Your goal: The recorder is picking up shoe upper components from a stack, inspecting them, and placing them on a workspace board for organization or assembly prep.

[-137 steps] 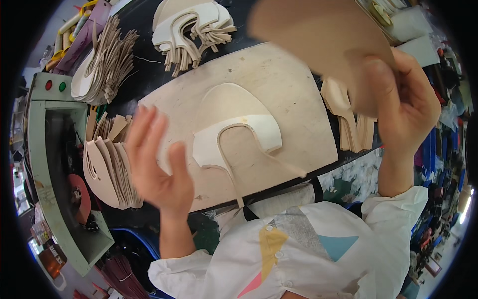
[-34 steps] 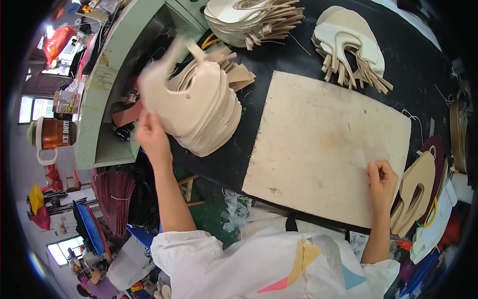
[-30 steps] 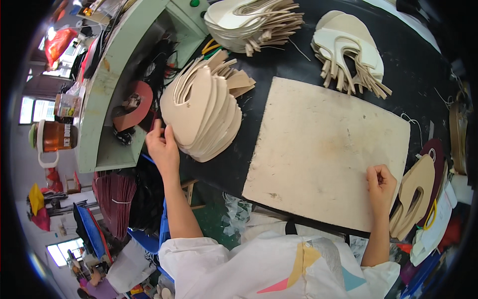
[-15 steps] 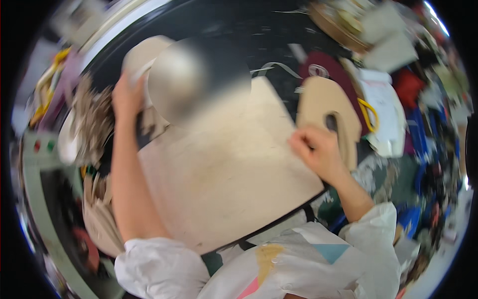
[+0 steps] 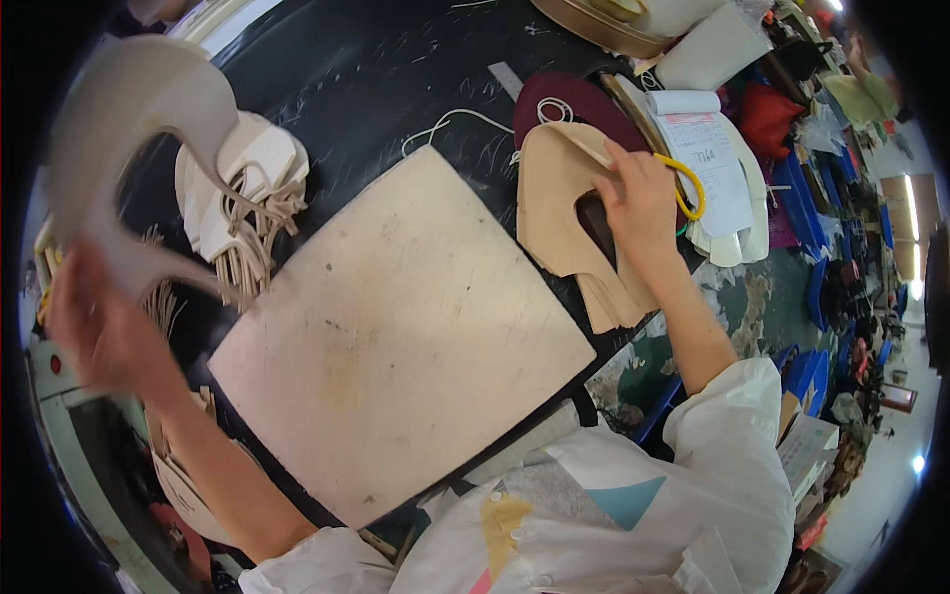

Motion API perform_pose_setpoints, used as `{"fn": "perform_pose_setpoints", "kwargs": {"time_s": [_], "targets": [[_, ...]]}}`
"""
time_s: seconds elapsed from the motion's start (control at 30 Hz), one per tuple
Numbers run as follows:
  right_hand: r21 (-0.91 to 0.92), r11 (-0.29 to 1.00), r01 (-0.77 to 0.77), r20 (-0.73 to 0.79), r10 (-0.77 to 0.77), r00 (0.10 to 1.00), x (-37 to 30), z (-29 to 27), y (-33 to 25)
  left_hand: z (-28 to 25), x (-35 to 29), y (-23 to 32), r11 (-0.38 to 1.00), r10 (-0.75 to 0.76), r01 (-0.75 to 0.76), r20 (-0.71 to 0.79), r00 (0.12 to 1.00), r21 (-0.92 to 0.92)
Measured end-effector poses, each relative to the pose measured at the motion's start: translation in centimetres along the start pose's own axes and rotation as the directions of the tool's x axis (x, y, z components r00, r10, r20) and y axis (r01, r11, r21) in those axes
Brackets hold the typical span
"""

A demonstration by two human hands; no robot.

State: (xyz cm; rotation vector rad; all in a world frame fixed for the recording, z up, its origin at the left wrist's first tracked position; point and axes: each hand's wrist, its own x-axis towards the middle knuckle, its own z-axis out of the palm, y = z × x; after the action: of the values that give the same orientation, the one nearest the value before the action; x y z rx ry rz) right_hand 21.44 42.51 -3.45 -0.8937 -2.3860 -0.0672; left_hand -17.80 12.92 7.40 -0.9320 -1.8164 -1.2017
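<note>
My left hand [image 5: 104,332], blurred by motion, holds a pale, U-shaped shoe-upper piece [image 5: 89,129] raised at the far left. Part of this piece overlaps a bundle of white and beige cut pieces [image 5: 252,163] with strap-like ends on the table. On the right, my right hand [image 5: 641,203] is on a stack of tan shoe-upper pieces [image 5: 550,198]. Its fingers and thumb grip the top piece, whose edge curls up a little beside them. Between my hands lies a pale square board [image 5: 396,337] with scuffs and dark specks, tilted like a diamond.
Behind the tan stack lies a dark red piece [image 5: 584,94] with a coil of white cord. Yellow-handled scissors [image 5: 693,188] sit beside written papers [image 5: 701,148]. A metal ruler [image 5: 505,79] and a round tan container [image 5: 594,28] are farther back. Blue bins [image 5: 804,208] line the right.
My left hand has lifted the pale piece up and leftward off the bundle. My right hand has moved from the board's edge onto the tan stack. The view has shifted.
</note>
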Motion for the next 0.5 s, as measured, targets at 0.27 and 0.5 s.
{"fn": "perform_pose_setpoints", "kwargs": {"time_s": [0.27,0.5], "targets": [[0.339,0.936,-0.090,-0.009,0.099,0.995,3.1,-4.2,0.3,-9.1,-13.4,9.7,0.674,-0.681,0.736,0.332,0.653,-0.066],[0.206,0.978,0.030,0.008,-0.033,0.999,5.6,-3.6,0.2,-9.4,-20.7,13.2,0.882,-0.464,0.337,0.478,0.746,0.331]]}}
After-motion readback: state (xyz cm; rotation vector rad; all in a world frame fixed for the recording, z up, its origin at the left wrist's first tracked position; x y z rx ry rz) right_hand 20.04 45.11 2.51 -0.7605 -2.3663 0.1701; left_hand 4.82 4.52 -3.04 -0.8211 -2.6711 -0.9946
